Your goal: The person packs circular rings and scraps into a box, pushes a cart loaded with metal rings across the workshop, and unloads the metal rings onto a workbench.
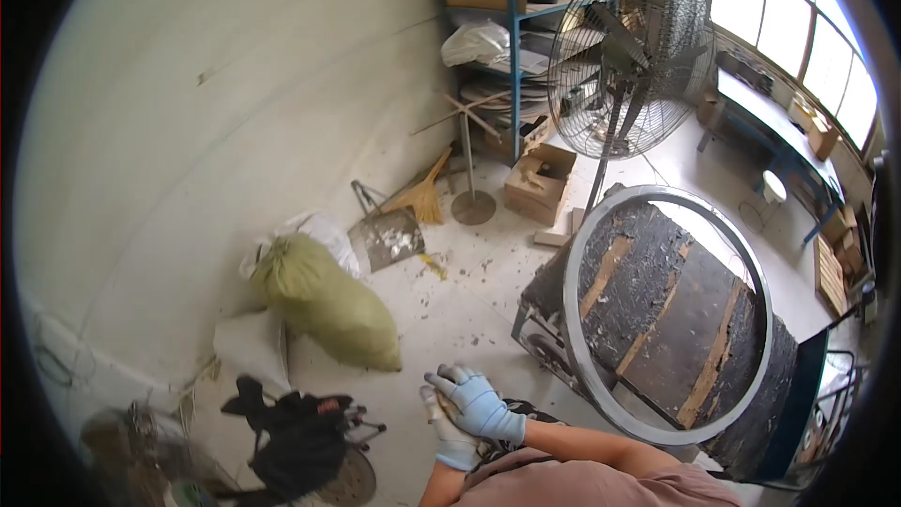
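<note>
Your right hand (471,403) lies over your left hand (445,425), both gloved; can't tell if either grips. Reads as a pause. Gray ring (572,305) is over the bench (696,296), untouched. Next move calls for parting your 2 hands.

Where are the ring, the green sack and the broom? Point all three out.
Ring (571,312), head view: its band, on the picture's left side.
Green sack (328,305), head view: middle of its bulging body.
Broom (424,202), head view: its bristles.
</note>
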A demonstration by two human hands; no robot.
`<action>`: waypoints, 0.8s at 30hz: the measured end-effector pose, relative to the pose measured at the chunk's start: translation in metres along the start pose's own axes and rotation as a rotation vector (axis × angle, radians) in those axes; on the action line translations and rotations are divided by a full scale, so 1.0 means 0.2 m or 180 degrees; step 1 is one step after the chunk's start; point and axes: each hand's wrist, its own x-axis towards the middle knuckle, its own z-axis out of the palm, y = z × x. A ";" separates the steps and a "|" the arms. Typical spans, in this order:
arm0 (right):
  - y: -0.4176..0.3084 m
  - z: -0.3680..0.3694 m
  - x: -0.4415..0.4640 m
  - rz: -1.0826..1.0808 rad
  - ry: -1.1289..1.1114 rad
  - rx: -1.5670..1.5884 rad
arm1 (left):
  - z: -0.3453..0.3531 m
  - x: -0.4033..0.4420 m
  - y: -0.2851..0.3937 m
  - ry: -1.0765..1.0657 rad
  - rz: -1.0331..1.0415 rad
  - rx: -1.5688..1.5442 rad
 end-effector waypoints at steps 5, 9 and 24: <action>0.37 0.05 0.61 0.0748 0.0577 -0.0514 | 0.12 0.79 0.17 -0.0826 -0.0419 0.0175; 0.68 0.14 1.34 0.1334 0.1263 -0.0141 | 0.22 1.60 0.44 0.0213 -0.0580 0.0649; 1.76 -0.17 3.34 0.0231 0.1798 0.1945 | -0.03 3.39 1.36 0.1900 0.0129 0.0916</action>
